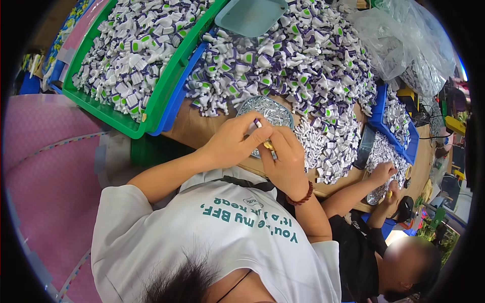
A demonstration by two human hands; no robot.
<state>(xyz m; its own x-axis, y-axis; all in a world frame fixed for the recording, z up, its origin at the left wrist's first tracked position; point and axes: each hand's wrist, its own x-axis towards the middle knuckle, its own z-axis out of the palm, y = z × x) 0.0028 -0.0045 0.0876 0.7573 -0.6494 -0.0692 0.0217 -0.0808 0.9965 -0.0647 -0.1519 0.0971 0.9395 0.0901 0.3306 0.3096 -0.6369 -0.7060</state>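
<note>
My left hand (234,139) and my right hand (285,154) meet in front of my chest, fingers closed and touching. Between my left thumb and forefinger sits a small white-and-purple plastic part (257,122), mostly covered by the fingers. A small yellow patch (269,145) shows at my right fingertips; whether it is a wrap or a held thing I cannot tell. Just beyond the hands stands a shallow bowl (291,117) of thin silvery metal pins (265,108). A large heap of white, purple and green plastic parts (313,65) spreads behind it.
At left a green tray (164,76), full of similar parts, rests over a blue tray (174,111). A grey-blue lid or tray (251,17) lies on the heap. Small white pieces (309,144) lie right of the bowl. A co-worker's hands (384,174) are at the right.
</note>
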